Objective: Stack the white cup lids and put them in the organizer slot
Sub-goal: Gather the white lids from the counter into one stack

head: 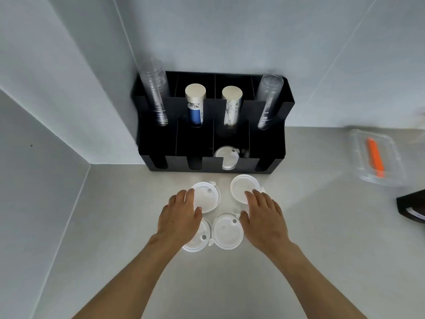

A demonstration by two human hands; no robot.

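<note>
Several white cup lids lie on the counter in front of a black organizer (266, 146). My left hand (179, 215) rests over the far left lid (208, 195), fingers spread, and hides part of the near left lid (199, 240). My right hand (264, 215) lies with its fingertips on the far right lid (241, 186), its thumb next to the near right lid (227, 231). Neither hand has lifted a lid. More white lids (226, 156) sit in the organizer's third front slot.
The organizer's back slots hold two stacks of clear cups (156, 93) and two stacks of paper cups (195, 104). A clear box (377, 157) with an orange item stands at the right, a dark object (411, 207) beyond it. Walls close in the left and back.
</note>
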